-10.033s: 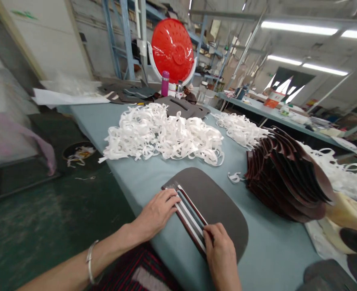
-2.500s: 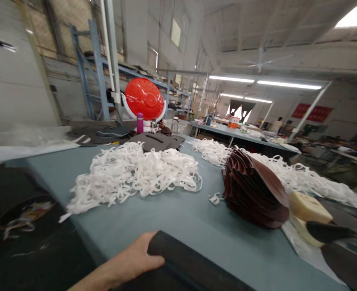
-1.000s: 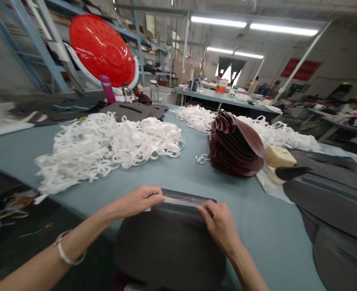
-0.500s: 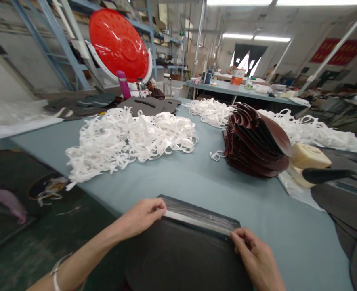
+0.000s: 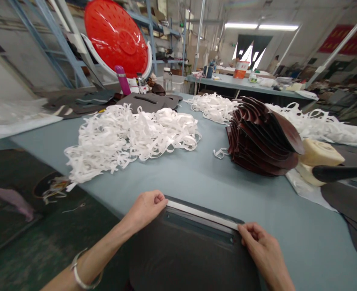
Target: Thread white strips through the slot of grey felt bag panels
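Your left hand (image 5: 146, 208) pinched one end of the white strip (image 5: 202, 214) and your right hand (image 5: 263, 246) the other, along the far edge of the dark panel (image 5: 190, 258).

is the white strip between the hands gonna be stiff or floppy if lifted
The white strip is probably floppy, since similar-looking strips in the white pile curl into loose loops. It's likely light too, looking thin and narrow.

White strip (image 5: 202, 214), straight, near far edge of dark panel (image 5: 192, 260); slot (image 5: 200, 229) apparently open.
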Demonstrator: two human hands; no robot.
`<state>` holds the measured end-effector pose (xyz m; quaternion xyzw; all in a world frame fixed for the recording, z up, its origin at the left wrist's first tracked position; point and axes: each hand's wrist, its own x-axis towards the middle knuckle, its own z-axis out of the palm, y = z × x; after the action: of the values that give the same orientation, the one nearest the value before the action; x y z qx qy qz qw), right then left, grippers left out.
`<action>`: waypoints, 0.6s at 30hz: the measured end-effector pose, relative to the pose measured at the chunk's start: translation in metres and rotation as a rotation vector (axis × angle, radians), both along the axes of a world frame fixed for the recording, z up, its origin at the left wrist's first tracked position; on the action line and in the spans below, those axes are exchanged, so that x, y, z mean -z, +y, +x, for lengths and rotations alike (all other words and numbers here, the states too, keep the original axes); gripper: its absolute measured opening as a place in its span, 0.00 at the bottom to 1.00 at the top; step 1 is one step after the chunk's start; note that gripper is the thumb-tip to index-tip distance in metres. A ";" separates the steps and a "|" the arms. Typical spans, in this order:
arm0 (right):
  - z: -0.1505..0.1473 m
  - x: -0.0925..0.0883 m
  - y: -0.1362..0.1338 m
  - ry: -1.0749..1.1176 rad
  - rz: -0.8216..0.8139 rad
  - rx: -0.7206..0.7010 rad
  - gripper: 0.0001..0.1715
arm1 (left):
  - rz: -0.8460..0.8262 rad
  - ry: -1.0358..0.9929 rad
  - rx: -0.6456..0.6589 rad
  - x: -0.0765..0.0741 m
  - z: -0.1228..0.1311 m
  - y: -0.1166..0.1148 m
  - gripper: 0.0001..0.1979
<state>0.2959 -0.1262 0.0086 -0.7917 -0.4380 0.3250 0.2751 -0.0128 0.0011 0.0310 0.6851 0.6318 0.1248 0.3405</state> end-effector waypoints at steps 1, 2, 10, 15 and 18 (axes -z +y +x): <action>0.000 0.000 0.002 0.005 -0.005 0.009 0.25 | -0.005 0.006 -0.004 0.000 0.000 0.001 0.12; 0.001 0.000 0.003 0.004 -0.010 0.015 0.25 | -0.013 0.010 -0.006 0.000 0.001 0.002 0.12; -0.002 -0.004 0.006 -0.055 -0.014 0.026 0.18 | -0.073 0.114 0.025 0.005 0.002 0.004 0.15; -0.008 -0.008 0.009 -0.173 -0.052 0.084 0.12 | 0.092 0.217 0.031 0.020 0.000 0.000 0.13; -0.009 -0.011 0.011 -0.212 -0.086 0.102 0.11 | 0.340 0.248 0.150 0.028 -0.001 -0.012 0.11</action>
<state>0.2870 -0.1149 0.0197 -0.8541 -0.4093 0.2435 0.2091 -0.0139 -0.0111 0.0032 0.7879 0.5858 0.1188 0.1480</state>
